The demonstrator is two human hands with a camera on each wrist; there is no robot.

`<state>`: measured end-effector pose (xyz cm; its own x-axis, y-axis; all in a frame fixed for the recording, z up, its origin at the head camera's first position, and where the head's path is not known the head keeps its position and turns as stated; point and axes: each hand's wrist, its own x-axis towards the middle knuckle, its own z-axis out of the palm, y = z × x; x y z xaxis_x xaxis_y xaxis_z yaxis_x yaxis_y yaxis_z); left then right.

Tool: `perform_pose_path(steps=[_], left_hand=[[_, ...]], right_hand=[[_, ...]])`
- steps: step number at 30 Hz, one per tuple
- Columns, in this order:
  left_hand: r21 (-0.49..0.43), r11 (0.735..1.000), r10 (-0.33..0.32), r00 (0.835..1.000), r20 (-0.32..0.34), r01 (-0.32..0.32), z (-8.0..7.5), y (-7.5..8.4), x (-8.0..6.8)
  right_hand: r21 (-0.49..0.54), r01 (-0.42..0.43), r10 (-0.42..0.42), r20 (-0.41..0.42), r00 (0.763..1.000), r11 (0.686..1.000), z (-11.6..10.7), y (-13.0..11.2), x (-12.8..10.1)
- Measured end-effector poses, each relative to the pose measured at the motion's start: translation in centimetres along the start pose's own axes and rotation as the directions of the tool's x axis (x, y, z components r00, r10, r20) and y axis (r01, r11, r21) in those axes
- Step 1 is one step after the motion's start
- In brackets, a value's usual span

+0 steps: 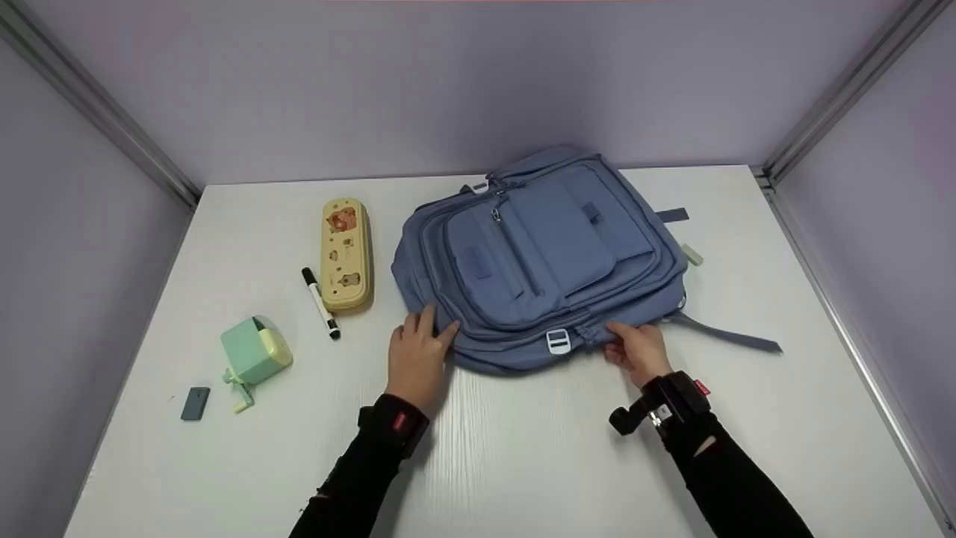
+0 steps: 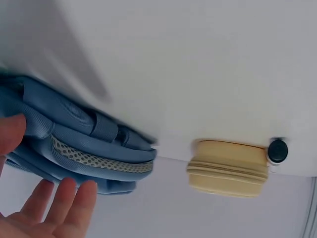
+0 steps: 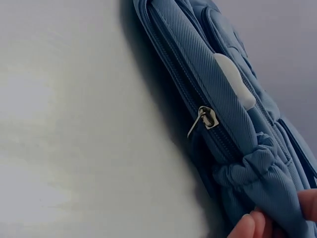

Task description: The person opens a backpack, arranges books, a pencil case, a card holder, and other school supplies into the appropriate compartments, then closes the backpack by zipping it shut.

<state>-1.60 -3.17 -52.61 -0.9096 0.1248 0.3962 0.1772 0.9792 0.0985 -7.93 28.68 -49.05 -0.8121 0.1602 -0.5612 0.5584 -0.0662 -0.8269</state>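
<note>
A blue backpack (image 1: 538,246) lies flat on the white table, its front pockets facing up. At its near left corner my left hand (image 1: 418,359) rests with fingers spread on the edge; the left wrist view shows those fingers (image 2: 64,203) fairly straight beside the bag's mesh strip. My right hand (image 1: 638,351) pinches the fabric at the near right corner, thumb above and fingers curled below. In the right wrist view the pinched part is a gathered side pocket (image 3: 277,198), near a metal zipper pull (image 3: 208,117). A white buckle (image 1: 558,341) sits between both hands.
Left of the bag lie a yellow pencil case (image 1: 345,254) with bear pictures and a black-and-white marker (image 1: 321,302). Farther left are a green crank pencil sharpener (image 1: 254,351) and a small dark block (image 1: 196,403). A loose strap (image 1: 728,335) trails right; a pale green piece (image 1: 692,255) lies beyond.
</note>
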Motion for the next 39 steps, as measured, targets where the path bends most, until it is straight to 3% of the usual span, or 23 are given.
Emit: perform_pose_path(steps=[3,10,14,16,17,18,19,20,21,22,23,25,26,27,28,29,31,32,33,34,35,36,39], left_hand=[[0.020,1.000,-0.015,0.999,-0.031,0.015,0.4,-0.5,0.5],[-0.004,0.999,-0.044,0.999,-0.007,0.044,0.3,-0.3,0.9],[-0.001,1.000,-0.007,0.991,-0.136,0.007,-0.1,1.2,0.6],[-0.038,0.999,0.022,0.976,-0.216,-0.031,-0.4,2.6,0.4],[-0.074,0.996,0.029,0.970,-0.241,-0.048,-0.6,3.6,0.2],[-0.111,0.992,0.035,0.965,-0.259,-0.066,-0.7,4.6,0.0],[-0.148,0.985,0.042,0.963,-0.268,-0.084,-0.8,5.6,-0.2],[-0.186,0.978,0.046,0.962,-0.268,-0.099,-1.0,6.7,-0.3],[-0.222,0.969,0.046,0.965,-0.258,-0.105,-1.1,7.7,-0.5],[-0.267,0.959,0.034,0.971,-0.236,-0.098,-1.3,8.8,-0.7],[-0.312,0.946,0.025,0.978,-0.207,-0.090,-1.4,9.8,-0.8],[-0.457,0.889,-0.020,0.995,-0.097,-0.026,-1.4,11.5,-0.8],[-0.552,0.833,-0.063,0.998,-0.011,0.046,-1.4,12.3,-0.7],[-0.648,0.748,-0.111,0.989,0.094,0.145,-1.4,13.1,-0.6],[-0.743,0.611,-0.155,0.961,0.227,0.274,-1.3,13.8,-0.3],[-0.800,0.435,-0.187,0.911,0.368,0.412,-1.1,14.4,0.0],[-0.779,0.034,-0.218,0.766,0.605,0.626,-0.7,15.5,0.6],[-0.726,-0.137,-0.221,0.694,0.685,0.674,-0.4,16.0,0.8],[-0.667,-0.280,-0.221,0.629,0.745,0.691,-0.1,16.4,1.1],[-0.610,-0.396,-0.219,0.574,0.789,0.686,0.2,16.8,1.3],[-0.577,-0.468,-0.225,0.542,0.810,0.669,0.5,17.2,1.5],[-0.561,-0.521,-0.241,0.519,0.820,0.643,0.9,17.5,1.7],[-0.551,-0.621,-0.307,0.474,0.825,0.557,1.8,18.4,2.1]], right_hand=[[0.007,-0.010,0.010,0.010,1.000,1.000,0.4,0.3,-0.2],[0.027,-0.016,0.015,0.024,1.000,1.000,0.5,0.4,-0.3],[-0.006,-0.014,0.014,0.040,0.999,1.000,0.2,0.2,-0.5],[-0.116,0.029,-0.024,0.039,0.999,0.993,-0.2,0.2,-0.6],[-0.226,0.084,-0.078,0.035,0.996,0.970,-0.4,0.3,-0.7],[-0.349,0.159,-0.156,0.036,0.987,0.924,-0.6,0.4,-0.8],[-0.478,0.239,-0.248,0.044,0.968,0.846,-0.8,0.6,-0.9],[-0.601,0.314,-0.351,0.058,0.935,0.735,-1.1,0.8,-1.0],[-0.704,0.383,-0.462,0.088,0.882,0.598,-1.3,1.0,-1.2],[-0.781,0.438,-0.573,0.128,0.810,0.445,-1.6,1.3,-1.2],[-0.826,0.479,-0.669,0.178,0.722,0.297,-1.8,1.5,-1.3],[-0.832,0.552,-0.783,0.307,0.542,0.056,-2.2,1.7,-1.3],[-0.816,0.576,-0.810,0.374,0.451,-0.056,-2.4,1.7,-1.2],[-0.788,0.595,-0.820,0.442,0.364,-0.160,-2.5,1.6,-1.0],[-0.755,0.605,-0.815,0.503,0.289,-0.252,-2.6,1.5,-0.8],[-0.720,0.611,-0.798,0.558,0.227,-0.330,-2.7,1.4,-0.5],[-0.650,0.609,-0.748,0.650,0.136,-0.454,-2.7,1.2,0.0],[-0.623,0.602,-0.724,0.682,0.105,-0.499,-2.6,1.1,0.3],[-0.601,0.596,-0.704,0.705,0.082,-0.532,-2.5,1.1,0.5],[-0.587,0.588,-0.689,0.721,0.067,-0.557,-2.3,1.1,0.6],[-0.577,0.581,-0.679,0.732,0.058,-0.573,-2.2,1.1,0.8],[-0.571,0.577,-0.672,0.739,0.051,-0.584,-2.0,1.2,0.9],[-0.565,0.574,-0.668,0.743,0.041,-0.593,-1.5,1.4,1.2]])
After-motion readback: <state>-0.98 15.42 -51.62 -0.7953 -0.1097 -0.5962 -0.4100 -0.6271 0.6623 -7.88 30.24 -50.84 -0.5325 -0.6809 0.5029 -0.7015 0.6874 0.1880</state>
